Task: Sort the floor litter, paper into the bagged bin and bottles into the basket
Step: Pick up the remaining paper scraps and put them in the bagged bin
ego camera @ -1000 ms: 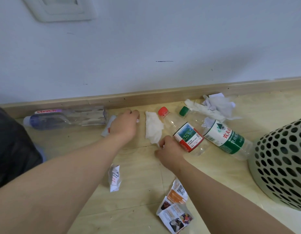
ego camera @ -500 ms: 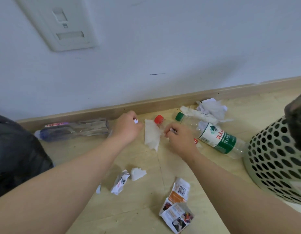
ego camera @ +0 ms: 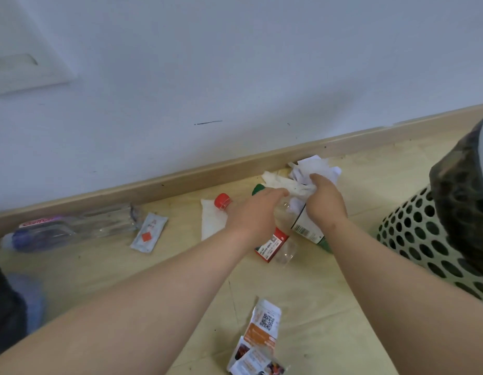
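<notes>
My right hand (ego camera: 325, 200) is closed on a wad of crumpled white paper (ego camera: 313, 169) by the skirting board. My left hand (ego camera: 253, 212) reaches across, and its fingertips pinch the left end of the same wad. Under both hands lie a red-capped bottle (ego camera: 222, 201) and a green-capped bottle (ego camera: 305, 227), partly hidden. A flat white tissue (ego camera: 210, 224) lies left of the red cap. Further left are a small sachet (ego camera: 149, 232) and a clear bottle (ego camera: 72, 228) along the wall. The perforated basket (ego camera: 424, 239) stands at the right. The black bin bag (ego camera: 2, 307) shows at the left edge.
A torn printed leaflet (ego camera: 259, 339) lies on the wooden floor (ego camera: 126, 266) near me, between my forearms. Dark mottled cloth (ego camera: 465, 185) covers the basket's upper right. The wall and skirting board (ego camera: 153, 182) close off the far side.
Both hands have moved right, from the tissue and red-capped bottle to the paper wad. The view has shifted, and the small scraps near my left forearm are out of sight.
</notes>
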`<state>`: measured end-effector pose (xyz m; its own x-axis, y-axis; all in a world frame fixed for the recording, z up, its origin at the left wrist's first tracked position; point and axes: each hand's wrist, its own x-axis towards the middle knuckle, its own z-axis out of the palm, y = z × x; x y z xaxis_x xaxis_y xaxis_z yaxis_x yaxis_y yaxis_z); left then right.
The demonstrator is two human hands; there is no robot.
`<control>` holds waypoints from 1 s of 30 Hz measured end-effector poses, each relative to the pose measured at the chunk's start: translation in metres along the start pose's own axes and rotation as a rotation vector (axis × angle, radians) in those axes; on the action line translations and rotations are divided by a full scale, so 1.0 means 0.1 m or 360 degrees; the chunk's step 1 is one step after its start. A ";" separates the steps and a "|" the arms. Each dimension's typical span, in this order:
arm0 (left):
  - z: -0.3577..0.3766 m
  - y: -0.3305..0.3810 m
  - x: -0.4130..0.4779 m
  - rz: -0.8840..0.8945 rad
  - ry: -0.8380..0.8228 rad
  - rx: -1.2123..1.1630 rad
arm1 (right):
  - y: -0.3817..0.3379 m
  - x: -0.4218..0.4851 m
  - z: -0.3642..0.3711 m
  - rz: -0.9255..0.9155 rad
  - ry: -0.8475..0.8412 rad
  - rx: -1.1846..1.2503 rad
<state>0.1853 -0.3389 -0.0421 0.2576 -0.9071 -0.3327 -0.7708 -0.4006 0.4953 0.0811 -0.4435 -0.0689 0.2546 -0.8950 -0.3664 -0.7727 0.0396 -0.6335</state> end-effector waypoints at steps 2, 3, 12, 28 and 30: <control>0.06 0.01 0.00 0.0086 -0.0035 0.0266 | 0.00 0.10 0.01 -0.0041 -0.0012 -0.0131; 0.08 0.02 0.00 0.0115 -0.0034 0.0365 | -0.01 0.14 0.01 -0.0013 -0.0029 -0.0179; -0.01 -0.28 -0.11 0.0019 0.0115 0.0564 | -0.09 -0.04 0.47 -0.0231 -0.0251 -0.0260; -0.26 -0.45 0.01 -0.0419 0.0281 0.0314 | 0.07 0.12 0.13 0.0009 0.0075 -0.0080; -0.19 -0.47 0.11 -0.0493 0.0108 0.0301 | 0.14 0.18 0.13 0.0028 -0.0095 -0.0126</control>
<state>0.2354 -0.3327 -0.0532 0.5290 -0.7555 -0.3863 -0.7427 -0.6325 0.2200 0.0826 -0.4534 -0.0937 0.2731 -0.8663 -0.4183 -0.8204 0.0174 -0.5715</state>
